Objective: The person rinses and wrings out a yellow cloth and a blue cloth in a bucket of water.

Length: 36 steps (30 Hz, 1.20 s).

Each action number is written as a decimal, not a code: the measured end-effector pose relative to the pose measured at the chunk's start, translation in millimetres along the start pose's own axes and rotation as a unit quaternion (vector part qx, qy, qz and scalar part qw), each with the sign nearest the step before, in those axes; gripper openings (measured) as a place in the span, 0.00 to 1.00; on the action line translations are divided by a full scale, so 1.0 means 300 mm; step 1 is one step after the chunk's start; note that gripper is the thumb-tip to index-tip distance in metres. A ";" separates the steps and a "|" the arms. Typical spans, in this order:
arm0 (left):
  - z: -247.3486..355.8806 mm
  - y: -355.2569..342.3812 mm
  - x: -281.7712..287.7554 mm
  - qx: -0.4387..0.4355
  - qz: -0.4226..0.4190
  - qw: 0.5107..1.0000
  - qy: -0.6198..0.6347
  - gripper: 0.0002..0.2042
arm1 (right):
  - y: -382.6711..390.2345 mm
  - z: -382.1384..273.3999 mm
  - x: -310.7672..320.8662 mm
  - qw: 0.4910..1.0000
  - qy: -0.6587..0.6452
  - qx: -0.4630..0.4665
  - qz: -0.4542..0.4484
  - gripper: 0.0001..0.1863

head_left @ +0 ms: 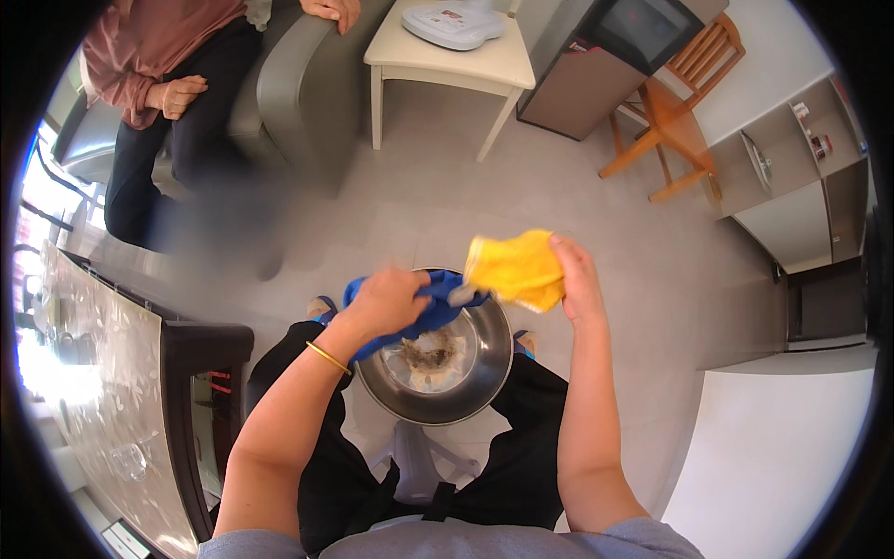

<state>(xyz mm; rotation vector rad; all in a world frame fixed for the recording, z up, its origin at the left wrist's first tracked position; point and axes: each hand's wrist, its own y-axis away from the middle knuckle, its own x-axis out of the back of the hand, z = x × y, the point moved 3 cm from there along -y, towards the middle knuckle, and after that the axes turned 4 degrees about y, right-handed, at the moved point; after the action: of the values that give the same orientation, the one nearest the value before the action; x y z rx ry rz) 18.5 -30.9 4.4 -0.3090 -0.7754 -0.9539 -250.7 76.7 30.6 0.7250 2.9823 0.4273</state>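
Note:
My left hand [386, 300], a gold bangle on its wrist, is closed on a blue cloth [438, 317] over the far left rim of a metal basin [489, 373]. A folded yellow cloth [517, 270] is pinched at its right edge by my right hand [579, 279], above the basin's far right side. Between the two cloths is a small greyish thing [461, 295], too blurred to name. Inside the basin lies a pale sheet with dark, crumbly bits [426, 357]. The basin sits between my knees, and the left fingertips are smeared by motion.
Below the basin shows a pale plastic stool [416, 470]. A glass-topped table [102, 373] stands left, a white cabinet [778, 447] right. Another person [168, 65] sits on a grey armchair [303, 102]. Farther off are a white table [447, 61] and a wooden chair [675, 121].

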 end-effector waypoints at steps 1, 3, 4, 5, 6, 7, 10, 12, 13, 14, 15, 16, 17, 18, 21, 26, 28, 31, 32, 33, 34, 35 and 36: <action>0.014 0.001 -0.029 -0.025 -0.060 0.997 0.028 0.11 | -0.001 -0.016 0.014 0.994 -0.099 0.027 0.023 0.20; 0.060 0.008 -0.108 -0.081 -0.181 0.976 0.095 0.13 | -0.003 -0.017 0.020 0.979 -0.199 0.030 0.021 0.20; 0.107 0.013 -0.144 -0.096 -0.263 0.953 0.117 0.15 | -0.005 -0.017 0.018 0.968 -0.248 0.032 0.019 0.20; 0.146 0.030 -0.186 -0.087 -0.316 0.929 0.170 0.17 | -0.005 -0.017 0.009 0.955 -0.297 0.022 0.000 0.20; 0.169 0.053 -0.232 -0.109 -0.362 0.902 0.209 0.21 | -0.010 -0.017 -0.020 0.938 -0.346 0.009 -0.026 0.21; 0.204 0.073 -0.267 -0.131 -0.373 0.885 0.246 0.24 | -0.007 -0.019 -0.038 0.919 -0.391 -0.004 -0.048 0.22; 0.237 0.031 -0.247 -0.123 -0.287 0.928 0.204 0.25 | 0.013 -0.038 -0.072 0.894 -0.431 -0.015 -0.120 0.20; 0.185 -0.040 -0.200 -0.038 -0.150 0.970 0.189 0.20 | 0.016 -0.018 -0.073 0.893 -0.435 -0.025 -0.112 0.20; 0.162 -0.070 -0.138 -0.010 -0.051 0.983 0.176 0.16 | 0.013 -0.014 -0.082 0.891 -0.439 -0.030 -0.114 0.20; 0.118 -0.096 -0.105 -0.062 0.104 0.978 0.169 0.13 | 0.015 -0.018 -0.085 0.899 -0.423 -0.030 -0.112 0.20; 0.032 -0.120 -0.084 -0.027 0.155 0.973 0.166 0.10 | 0.022 -0.031 -0.095 0.906 -0.407 -0.030 -0.112 0.20; 0.003 -0.126 -0.040 0.064 0.185 0.960 0.203 0.07 | 0.028 -0.038 -0.092 0.914 -0.391 -0.029 -0.106 0.20; 0.002 -0.129 0.009 0.038 0.250 0.941 0.226 0.06 | 0.026 -0.039 -0.088 0.926 -0.367 -0.021 -0.085 0.21; -0.031 -0.136 0.034 0.053 0.263 0.924 0.271 0.05 | 0.025 -0.042 -0.092 0.937 -0.343 -0.014 -0.064 0.21; 0.009 -0.127 0.096 0.134 0.279 0.824 0.474 0.07 | 0.040 -0.059 -0.104 0.968 -0.249 0.010 -0.012 0.22; 0.025 -0.109 0.105 0.134 0.270 0.814 0.496 0.07 | 0.045 -0.058 -0.131 0.993 -0.106 0.045 -0.009 0.28; 0.023 -0.103 0.112 0.119 0.272 0.822 0.487 0.08 | 0.055 -0.076 -0.133 0.996 -0.071 0.028 -0.045 0.31; 0.045 -0.104 0.135 0.053 0.276 0.854 0.437 0.12 | 0.079 -0.077 -0.143 0.989 0.027 0.021 -0.142 0.33; 0.068 -0.107 0.140 0.012 0.275 0.871 0.407 0.15 | 0.089 -0.088 -0.150 0.978 0.068 0.037 -0.193 0.33; 0.092 -0.105 0.147 -0.028 0.273 0.886 0.374 0.18 | 0.104 -0.105 -0.164 0.962 0.108 0.053 -0.245 0.33; 0.122 -0.099 0.153 -0.078 0.245 0.905 0.338 0.20 | 0.117 -0.115 -0.179 0.942 0.147 0.068 -0.295 0.34; 0.154 -0.089 0.161 -0.127 0.216 0.921 0.300 0.21 | 0.122 -0.118 -0.186 0.941 0.137 0.073 -0.299 0.32; 0.180 -0.078 0.162 -0.177 0.185 0.931 0.262 0.22 | 0.129 -0.122 -0.190 0.942 0.129 0.077 -0.302 0.31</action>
<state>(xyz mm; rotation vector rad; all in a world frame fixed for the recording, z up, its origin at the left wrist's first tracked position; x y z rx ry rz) -8.8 -44.0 74.4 -0.4708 -0.0428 -0.7602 -186.8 74.3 75.2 -0.2854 3.2801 0.2644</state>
